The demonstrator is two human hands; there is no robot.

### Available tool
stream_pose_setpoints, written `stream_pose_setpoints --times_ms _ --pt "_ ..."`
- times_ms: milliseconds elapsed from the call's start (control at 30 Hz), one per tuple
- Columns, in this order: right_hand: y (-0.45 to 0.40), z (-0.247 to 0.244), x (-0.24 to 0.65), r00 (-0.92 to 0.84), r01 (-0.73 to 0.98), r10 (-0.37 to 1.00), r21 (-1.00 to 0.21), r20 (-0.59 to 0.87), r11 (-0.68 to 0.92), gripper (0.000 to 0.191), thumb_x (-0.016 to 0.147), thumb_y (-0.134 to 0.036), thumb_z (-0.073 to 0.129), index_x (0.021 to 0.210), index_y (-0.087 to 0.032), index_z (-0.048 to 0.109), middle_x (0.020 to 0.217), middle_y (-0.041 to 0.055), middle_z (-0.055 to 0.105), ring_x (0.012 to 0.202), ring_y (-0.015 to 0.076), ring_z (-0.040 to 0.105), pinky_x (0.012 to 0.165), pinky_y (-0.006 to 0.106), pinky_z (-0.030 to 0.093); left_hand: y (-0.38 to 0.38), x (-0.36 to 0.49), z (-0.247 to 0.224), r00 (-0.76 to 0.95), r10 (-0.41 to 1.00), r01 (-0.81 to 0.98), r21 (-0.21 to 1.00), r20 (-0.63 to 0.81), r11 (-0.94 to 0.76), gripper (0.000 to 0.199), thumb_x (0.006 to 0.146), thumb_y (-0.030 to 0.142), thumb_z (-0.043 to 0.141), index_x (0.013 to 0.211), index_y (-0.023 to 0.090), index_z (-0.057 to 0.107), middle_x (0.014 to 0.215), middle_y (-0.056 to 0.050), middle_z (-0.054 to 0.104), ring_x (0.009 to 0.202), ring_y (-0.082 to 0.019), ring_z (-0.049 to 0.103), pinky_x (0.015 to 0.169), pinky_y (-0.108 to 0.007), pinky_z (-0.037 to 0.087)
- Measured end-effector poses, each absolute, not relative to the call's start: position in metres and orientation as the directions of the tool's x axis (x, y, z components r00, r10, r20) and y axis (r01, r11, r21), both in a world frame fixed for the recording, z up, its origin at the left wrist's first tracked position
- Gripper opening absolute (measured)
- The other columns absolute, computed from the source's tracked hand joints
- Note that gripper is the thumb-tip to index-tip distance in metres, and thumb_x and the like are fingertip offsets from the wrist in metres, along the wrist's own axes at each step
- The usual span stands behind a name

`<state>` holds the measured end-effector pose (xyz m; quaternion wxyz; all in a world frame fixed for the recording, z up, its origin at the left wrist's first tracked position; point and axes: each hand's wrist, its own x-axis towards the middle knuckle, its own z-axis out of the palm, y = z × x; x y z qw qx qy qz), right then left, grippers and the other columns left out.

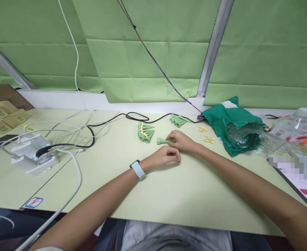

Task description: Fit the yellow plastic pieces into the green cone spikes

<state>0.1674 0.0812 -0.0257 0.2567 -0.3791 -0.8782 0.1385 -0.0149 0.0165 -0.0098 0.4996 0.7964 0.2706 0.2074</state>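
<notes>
On the pale table (132, 195), my right hand (182, 140) pinches the narrow end of a green cone-shaped piece (160, 141), whose wide end points left. My left hand (164, 157) rests just in front of it, fingers curled with a gap between thumb and fingers and nothing visible in them. Behind and left of my hands lies a group of green cones with small yellow parts (145, 132) on them. A second group of green cones (178, 120) lies farther back. Small yellow pieces form two little piles, one behind (202, 129) and one nearer (208, 139), right of my right hand.
A torn green bag (229, 122) and clear plastic bottles (292, 129) stand at the right, near a flat screen-like object (300, 177). A white power strip (34, 155) with tangled cables is at the left, before small boxes (5, 116). A black cable (137, 116) crosses the back.
</notes>
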Motion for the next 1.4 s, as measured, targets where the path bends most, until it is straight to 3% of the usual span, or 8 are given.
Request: stream_pose_setpoints --times_ms 167,300,400,600,800,1133,1300,1400 --pt "0.067 -0.029 0.175 -0.352 0.614 0.863 -0.607 0.362 0.504 0.006 0.078 -0.02 0.066 0.08 -0.018 0.071 0.082 0.0029 0.067 0.074 0.0153 0.058 0.067 0.026 0.042 0.016 -0.011 -0.015 0.674 0.729 0.163 0.938 0.122 -0.307 0.017 0.088 0.028 0.058 0.079 0.017 0.066 0.082 -0.005 0.069 0.079 -0.018 0.062 0.075 -0.03 0.047" --pt "0.044 -0.032 0.173 -0.085 0.454 0.938 -0.825 0.337 0.337 0.012 0.075 -0.027 0.07 0.083 -0.018 0.069 0.077 0.001 0.066 0.071 0.016 0.059 0.066 0.027 0.044 0.02 -0.006 -0.026 0.38 0.91 0.065 0.976 0.168 -0.208 0.015 0.089 0.031 0.061 0.084 0.019 0.053 0.075 -0.001 0.063 0.071 -0.016 0.064 0.075 -0.033 0.051" --pt "0.021 -0.034 0.166 -0.019 0.288 0.961 -0.919 0.274 0.268 0.019 0.074 -0.034 0.074 0.082 -0.018 0.067 0.075 0.001 0.064 0.07 0.016 0.057 0.064 0.028 0.044 0.023 -0.004 -0.027 0.257 0.954 -0.021 0.988 0.155 -0.155 0.026 0.085 0.035 0.07 0.091 0.021 0.049 0.083 0.0 0.063 0.076 -0.016 0.067 0.076 -0.033 0.053" --pt "-0.008 -0.037 0.158 -0.13 0.048 0.974 -0.98 0.186 0.194 0.025 0.076 -0.041 0.077 0.082 -0.019 0.065 0.072 -0.0004 0.061 0.062 0.0137 0.055 0.058 0.027 0.045 0.022 -0.004 -0.017 0.362 0.918 -0.084 0.987 0.16 -0.139 0.021 0.081 0.03 0.073 0.09 0.018 0.059 0.088 -0.001 0.063 0.08 -0.014 0.062 0.073 -0.026 0.049" --pt "0.001 -0.032 0.166 -0.189 -0.195 0.98 -0.98 0.069 0.032 0.033 0.082 -0.048 0.07 0.072 -0.017 0.063 0.071 0.002 0.064 0.055 0.0126 0.058 0.054 0.029 0.05 0.023 -0.007 -0.015 0.46 0.885 -0.108 0.994 0.071 -0.023 0.018 0.08 0.029 0.073 0.089 0.016 0.064 0.083 -0.004 0.066 0.08 -0.018 0.065 0.074 -0.031 0.05" --pt "0.002 -0.029 0.175 -0.365 -0.116 0.931 -0.993 0.016 -0.029 0.037 0.085 -0.05 0.067 0.072 -0.015 0.066 0.058 -0.0021 0.055 0.046 0.0086 0.049 0.041 0.021 0.038 0.021 -0.011 -0.007 0.574 0.813 -0.128 0.991 0.095 -0.026 0.015 0.079 0.025 0.075 0.086 0.014 0.068 0.082 -0.006 0.067 0.079 -0.018 0.064 0.077 -0.032 0.049" --pt "0.006 -0.024 0.188 -0.483 -0.07 0.876 -0.997 -0.004 -0.044 0.039 0.083 -0.053 0.071 0.083 -0.013 0.074 0.065 0.0014 0.064 0.048 0.0085 0.051 0.043 0.021 0.039 0.022 -0.01 -0.009 0.551 0.832 -0.118 0.993 0.065 0.001 0.017 0.077 0.025 0.076 0.086 0.014 0.069 0.08 -0.006 0.068 0.074 -0.017 0.064 0.076 -0.031 0.049" --pt "0.007 -0.018 0.197 -0.545 0.043 0.838 -0.998 0.018 0.049 0.043 0.083 -0.055 0.072 0.089 -0.012 0.078 0.071 0.006 0.071 0.049 0.0087 0.05 0.043 0.021 0.036 0.02 -0.01 -0.009 0.557 0.827 -0.081 0.996 0.076 -0.037 0.015 0.077 0.025 0.076 0.083 0.014 0.069 0.078 -0.006 0.068 0.075 -0.018 0.065 0.075 -0.031 0.049"
